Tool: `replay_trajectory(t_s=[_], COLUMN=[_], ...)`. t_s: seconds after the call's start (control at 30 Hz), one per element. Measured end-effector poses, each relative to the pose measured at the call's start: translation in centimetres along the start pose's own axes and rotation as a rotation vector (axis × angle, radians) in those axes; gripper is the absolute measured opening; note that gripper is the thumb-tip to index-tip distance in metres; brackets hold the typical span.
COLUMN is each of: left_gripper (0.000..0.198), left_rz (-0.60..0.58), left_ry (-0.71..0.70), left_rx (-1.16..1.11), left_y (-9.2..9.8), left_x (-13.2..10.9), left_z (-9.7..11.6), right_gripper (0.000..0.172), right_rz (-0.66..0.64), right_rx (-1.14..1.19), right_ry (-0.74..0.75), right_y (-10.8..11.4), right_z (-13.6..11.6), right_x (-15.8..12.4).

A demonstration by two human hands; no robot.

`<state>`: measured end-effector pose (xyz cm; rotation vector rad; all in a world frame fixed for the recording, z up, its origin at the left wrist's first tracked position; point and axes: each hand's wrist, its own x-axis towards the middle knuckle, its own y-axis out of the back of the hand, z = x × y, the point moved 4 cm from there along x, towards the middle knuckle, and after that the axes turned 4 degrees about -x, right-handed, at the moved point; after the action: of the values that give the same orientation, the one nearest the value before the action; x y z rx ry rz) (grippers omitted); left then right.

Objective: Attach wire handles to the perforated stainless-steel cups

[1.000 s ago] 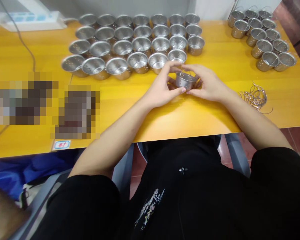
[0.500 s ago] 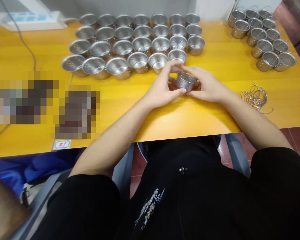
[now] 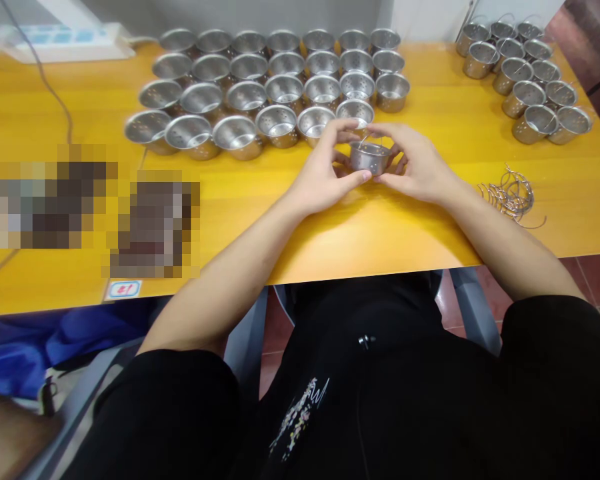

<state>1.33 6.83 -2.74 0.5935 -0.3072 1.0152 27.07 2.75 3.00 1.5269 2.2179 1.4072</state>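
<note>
Perforated metal cup [image 3: 368, 161] has shifted slightly leftward; fingers of my left hand [image 3: 325, 172] and right hand [image 3: 416, 165] pinch it, its wire handle [image 3: 363, 139] now showing.

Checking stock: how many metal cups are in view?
40: 27 lined-up cups in four rows, 12 clustered cups at far right, one held cup between left hand and right hand. Others may be hidden.

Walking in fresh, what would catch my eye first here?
Probably the rows of shiny perforated metal cups along the back of the yellow table. Nearer, a bare left hand and bare right hand hold one round silvery cup. Thin curved silvery wires lie further right.
</note>
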Motion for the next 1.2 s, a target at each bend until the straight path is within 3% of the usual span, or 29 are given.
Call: replay_trajectory(t_s=[0.2, 0.5, 0.77, 0.9, 1.0, 1.1, 1.2], left_gripper=[0.137, 0.136, 0.141, 0.140, 0.133, 0.128, 0.123], left_rz=[-0.007, -0.010, -0.011, -0.006, 0.002, -0.004, -0.001], left_ry=[0.051, -0.014, 0.070, 0.080, 0.138, 0.206, 0.234], left_rx=[-0.047, -0.059, -0.064, -0.046, -0.015, 0.000, 0.020], left_y=[-0.2, -0.6, -0.4, -0.3, -0.1, 0.0, 0.0], left_x=[0.0, 0.0, -0.5, -0.8, -0.9, -1.1, -1.2], left_z=[-0.7, -0.5, -1.2, -1.4, -0.6, 0.7, 1.7], right_gripper=[0.107, 0.103, 0.102, 0.102, 0.092, 0.071, 0.038], right_rz=[-0.004, -0.039, 0.011, 0.088, 0.181, 0.238, 0.276], right_rx=[0.004, -0.002, -0.046, -0.067, -0.125, -0.252, -0.429], right_ry=[0.007, 0.031, 0.030, -0.028, -0.203, -0.424, -0.555], right_y=[0.2, 0.5, 1.4, 4.1, 7.2, 10.2, 12.9], right_z=[0.4, -0.2, 1.1, 1.4, 1.6, 2.8, 5.3], right_x=[0.0, 0.1, 0.0, 0.2, -0.2, -1.3, -2.3])
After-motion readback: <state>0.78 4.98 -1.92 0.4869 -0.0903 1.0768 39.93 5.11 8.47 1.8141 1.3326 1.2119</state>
